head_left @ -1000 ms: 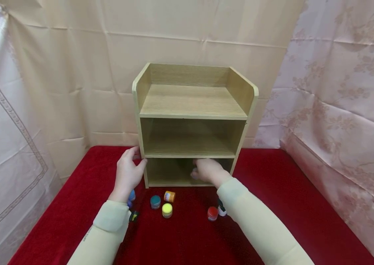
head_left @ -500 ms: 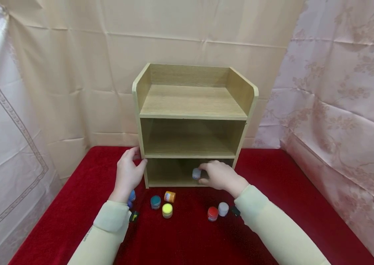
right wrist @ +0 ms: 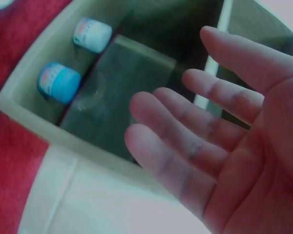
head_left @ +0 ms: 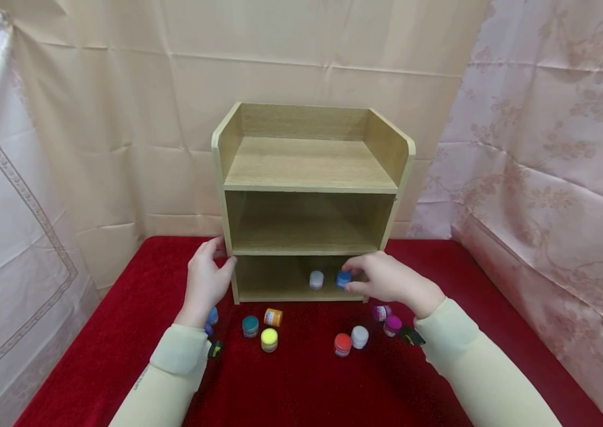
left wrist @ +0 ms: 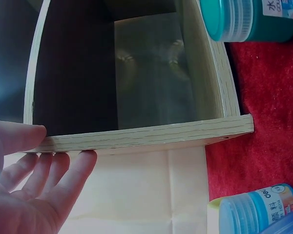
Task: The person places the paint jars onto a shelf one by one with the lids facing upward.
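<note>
My left hand (head_left: pixel 209 273) grips the left side panel of a wooden shelf unit (head_left: pixel 309 190), thumb on the front edge and fingers along the outer face. On the unit's bottom shelf stand a white paint jar (head_left: pixel 316 280) and a blue paint jar (head_left: pixel 343 279). Right beside the blue jar, on its right, is my right hand (head_left: pixel 387 277), its thumb and forefinger apart around that side. In the right wrist view the fingers (right wrist: pixel 151 109) of this hand are spread with nothing between them, and both jars stand upright inside the shelf.
On the red cloth (head_left: pixel 301 385) in front are a teal jar (head_left: pixel 250 326), a tipped orange jar (head_left: pixel 273 317), a yellow jar (head_left: pixel 269 340), a red jar (head_left: pixel 342 344) and another white jar (head_left: pixel 359 337). Two purple jars (head_left: pixel 392 325) lie near the right wrist. Blue jars (head_left: pixel 212 315) sit by the left wrist.
My right hand has left the white jar on the bottom shelf and moved right to the blue one, which now shows. The purple jars have come into sight. My left hand has stayed put.
</note>
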`<state>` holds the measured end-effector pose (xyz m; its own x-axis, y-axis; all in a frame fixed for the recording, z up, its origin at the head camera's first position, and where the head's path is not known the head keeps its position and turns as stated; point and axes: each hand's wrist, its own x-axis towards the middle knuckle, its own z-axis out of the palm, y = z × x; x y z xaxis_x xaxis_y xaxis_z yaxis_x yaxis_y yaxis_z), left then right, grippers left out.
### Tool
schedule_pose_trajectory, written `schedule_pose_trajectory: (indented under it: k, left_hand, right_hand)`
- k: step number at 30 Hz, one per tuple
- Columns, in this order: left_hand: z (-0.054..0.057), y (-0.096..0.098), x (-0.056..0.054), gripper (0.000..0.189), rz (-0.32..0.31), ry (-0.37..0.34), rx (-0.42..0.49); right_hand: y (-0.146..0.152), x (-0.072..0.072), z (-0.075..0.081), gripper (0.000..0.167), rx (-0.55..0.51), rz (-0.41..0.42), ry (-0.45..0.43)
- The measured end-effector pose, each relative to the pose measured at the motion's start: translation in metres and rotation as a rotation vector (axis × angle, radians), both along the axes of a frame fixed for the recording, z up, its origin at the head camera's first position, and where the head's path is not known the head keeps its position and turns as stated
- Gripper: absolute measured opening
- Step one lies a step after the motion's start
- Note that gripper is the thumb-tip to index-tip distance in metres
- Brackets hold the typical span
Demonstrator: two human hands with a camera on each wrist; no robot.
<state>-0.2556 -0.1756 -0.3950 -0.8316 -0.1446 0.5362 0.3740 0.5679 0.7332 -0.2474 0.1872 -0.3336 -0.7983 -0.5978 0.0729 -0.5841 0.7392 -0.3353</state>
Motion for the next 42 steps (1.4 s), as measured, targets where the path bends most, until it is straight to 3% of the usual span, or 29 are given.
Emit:
schedule_pose_trajectory:
  k: [13, 28, 35, 42]
  left_hand:
    - [0.000, -0.001, 0.000, 0.040, 0.006, -0.009, -0.004]
    - [0.002, -0.001, 0.001, 0.040, 0.004, 0.001, -0.001]
    - [0.002, 0.000, 0.002, 0.039, 0.004, -0.001, -0.003]
    - [0.001, 0.000, 0.001, 0.039, 0.000, -0.008, -0.003]
  right_hand:
    - [0.035, 0.010, 0.017, 0.029, 0.057, -0.053, 0.052]
    - [0.060, 0.015, 0.009, 0.021, 0.110, -0.112, 0.056]
    - [0.065, 0.018, 0.003, 0.023, 0.128, -0.159, -0.027]
    - [0.068, 0.020, -0.013, 0.019, 0.145, -0.164, -0.048]
